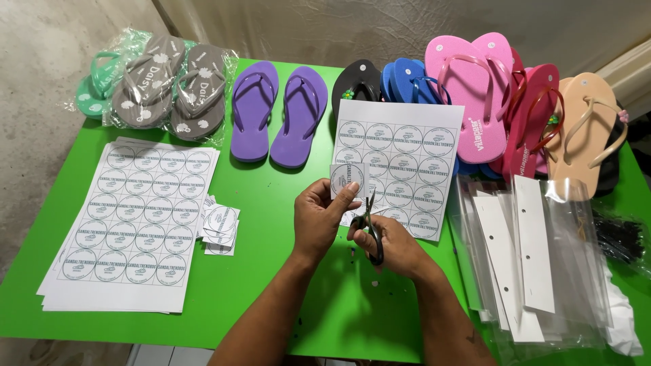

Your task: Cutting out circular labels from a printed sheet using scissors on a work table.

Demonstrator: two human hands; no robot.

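Right now I see my left hand (319,213) pinching a small paper label strip (348,179) above the green table (271,196); my right hand (390,244) grips black scissors (371,227), blades at the strip's lower edge; a printed label sheet (407,159) lies just behind, purple flip-flops (278,112) farther back.

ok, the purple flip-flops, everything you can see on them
The purple flip-flops are a matched pair, foam-like soles with glossy purple Y-shaped thong straps. They lie flat, strap side up, side by side and slightly apart on the green table near its far edge, between the bagged grey pair and a black sandal. Neither hand touches them.
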